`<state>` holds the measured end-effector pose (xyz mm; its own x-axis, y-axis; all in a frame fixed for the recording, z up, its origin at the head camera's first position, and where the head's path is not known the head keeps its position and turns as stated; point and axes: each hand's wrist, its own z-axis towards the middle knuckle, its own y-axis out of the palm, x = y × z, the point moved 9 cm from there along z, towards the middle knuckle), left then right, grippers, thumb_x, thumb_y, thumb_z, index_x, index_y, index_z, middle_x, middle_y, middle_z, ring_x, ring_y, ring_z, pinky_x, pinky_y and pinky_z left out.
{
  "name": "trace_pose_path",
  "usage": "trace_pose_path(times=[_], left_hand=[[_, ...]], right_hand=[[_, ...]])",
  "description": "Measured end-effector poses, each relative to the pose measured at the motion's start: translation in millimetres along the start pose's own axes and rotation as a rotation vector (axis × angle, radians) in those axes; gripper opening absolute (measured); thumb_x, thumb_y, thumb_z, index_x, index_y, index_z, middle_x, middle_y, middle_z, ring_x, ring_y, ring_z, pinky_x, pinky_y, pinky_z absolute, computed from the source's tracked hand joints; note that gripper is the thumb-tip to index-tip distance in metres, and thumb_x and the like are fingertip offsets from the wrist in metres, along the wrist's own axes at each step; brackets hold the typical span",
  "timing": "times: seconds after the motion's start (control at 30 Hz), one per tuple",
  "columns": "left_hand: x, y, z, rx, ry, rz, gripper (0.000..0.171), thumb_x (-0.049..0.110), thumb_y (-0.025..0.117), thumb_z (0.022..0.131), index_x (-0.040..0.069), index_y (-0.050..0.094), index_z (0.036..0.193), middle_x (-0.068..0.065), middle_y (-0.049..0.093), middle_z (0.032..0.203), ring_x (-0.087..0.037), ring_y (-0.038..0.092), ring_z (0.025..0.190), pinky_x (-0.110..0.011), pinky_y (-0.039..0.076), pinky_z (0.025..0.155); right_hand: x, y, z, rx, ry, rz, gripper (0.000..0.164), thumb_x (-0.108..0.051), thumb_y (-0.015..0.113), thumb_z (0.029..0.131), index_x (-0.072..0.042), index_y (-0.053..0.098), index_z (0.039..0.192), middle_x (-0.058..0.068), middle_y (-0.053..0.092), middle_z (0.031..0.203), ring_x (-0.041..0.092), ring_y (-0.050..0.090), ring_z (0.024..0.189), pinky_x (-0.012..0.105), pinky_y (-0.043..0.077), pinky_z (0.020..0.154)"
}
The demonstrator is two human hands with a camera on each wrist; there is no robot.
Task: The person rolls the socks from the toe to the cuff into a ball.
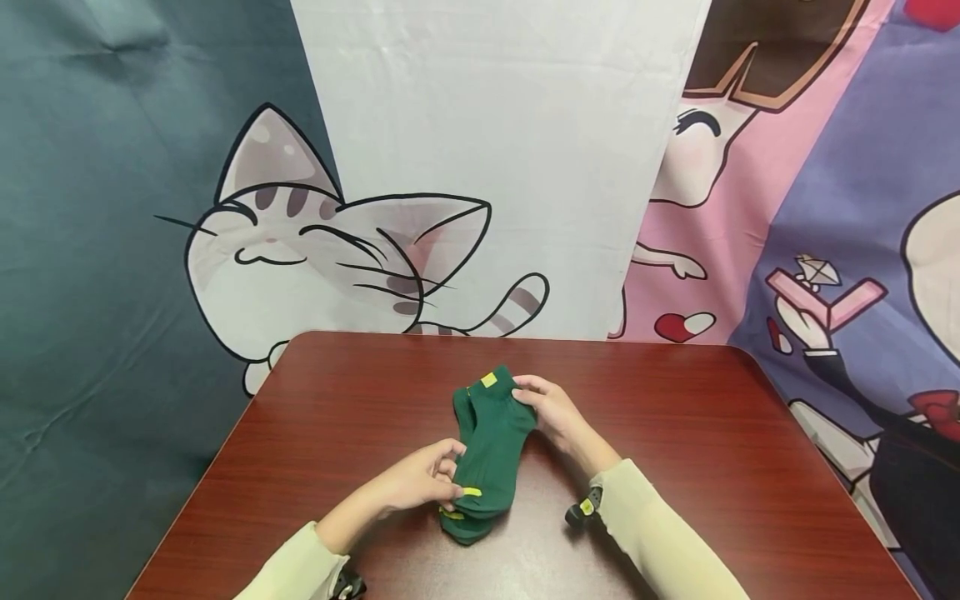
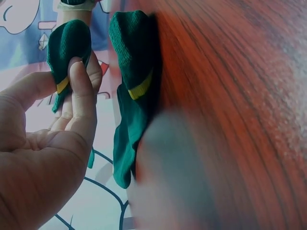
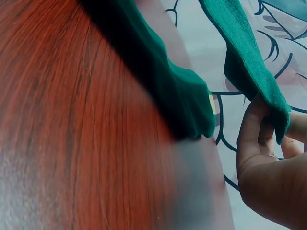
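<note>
A green sock [image 1: 495, 450] with yellow marks is held up between both hands. My left hand [image 1: 420, 479] pinches its near end beside a yellow stripe, thumb against fingers. At the far cuff end, my right hand [image 1: 551, 408] pinches the fabric between thumb and fingers. Below it a second green sock [image 1: 465, 532] lies on the table, mostly covered from above. In the left wrist view a gap separates the held sock [image 2: 69, 40] from the lower sock [image 2: 136, 52]. The right wrist view also has the raised sock [image 3: 247, 60] apart from the lying sock [image 3: 180, 96].
The brown wooden table [image 1: 360, 400] has rounded far corners. Behind it hangs a cloth backdrop [image 1: 510, 108] printed with a cartoon cat and figures. A black wrist strap with a small device [image 1: 583, 508] sits at the right sleeve.
</note>
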<state>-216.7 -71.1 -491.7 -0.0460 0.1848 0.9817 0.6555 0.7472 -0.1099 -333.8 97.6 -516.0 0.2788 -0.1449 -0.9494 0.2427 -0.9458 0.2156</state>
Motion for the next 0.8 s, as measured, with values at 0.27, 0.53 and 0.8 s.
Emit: trace_pose_path(times=[0.27, 0.53, 0.8], left_hand=[[-4.5, -5.7, -2.8, 0.005, -0.032, -0.005, 0.053, -0.001, 0.064, 0.079, -0.005, 0.037, 0.124, -0.009, 0.061, 0.083, -0.018, 0.061, 0.065, -0.041, 0.055, 0.064], [-10.6, -9.8, -6.4, 0.012, -0.045, -0.017, 0.053, -0.002, 0.064, 0.079, -0.006, 0.037, 0.125, -0.01, 0.061, 0.082, -0.017, 0.062, 0.067, -0.039, 0.056, 0.064], [-16.4, -13.8, -6.5, 0.009, -0.039, -0.028, 0.05, -0.002, 0.064, 0.079, -0.006, 0.039, 0.122, -0.012, 0.063, 0.086, -0.017, 0.063, 0.07, -0.04, 0.056, 0.064]], right_hand=[[2.9, 3.7, 6.2, 0.01, -0.008, -0.009, 0.027, -0.013, 0.06, 0.09, -0.007, 0.06, 0.117, 0.009, 0.059, 0.11, 0.017, 0.064, 0.085, 0.037, 0.054, 0.073], [10.3, 8.5, 12.1, 0.014, -0.007, -0.021, 0.03, -0.014, 0.062, 0.089, -0.006, 0.06, 0.117, 0.006, 0.062, 0.105, 0.015, 0.064, 0.082, 0.035, 0.053, 0.072], [13.2, 14.1, 17.5, 0.016, -0.005, -0.027, 0.029, -0.012, 0.062, 0.089, -0.004, 0.06, 0.117, 0.005, 0.062, 0.1, 0.014, 0.063, 0.079, 0.034, 0.053, 0.07]])
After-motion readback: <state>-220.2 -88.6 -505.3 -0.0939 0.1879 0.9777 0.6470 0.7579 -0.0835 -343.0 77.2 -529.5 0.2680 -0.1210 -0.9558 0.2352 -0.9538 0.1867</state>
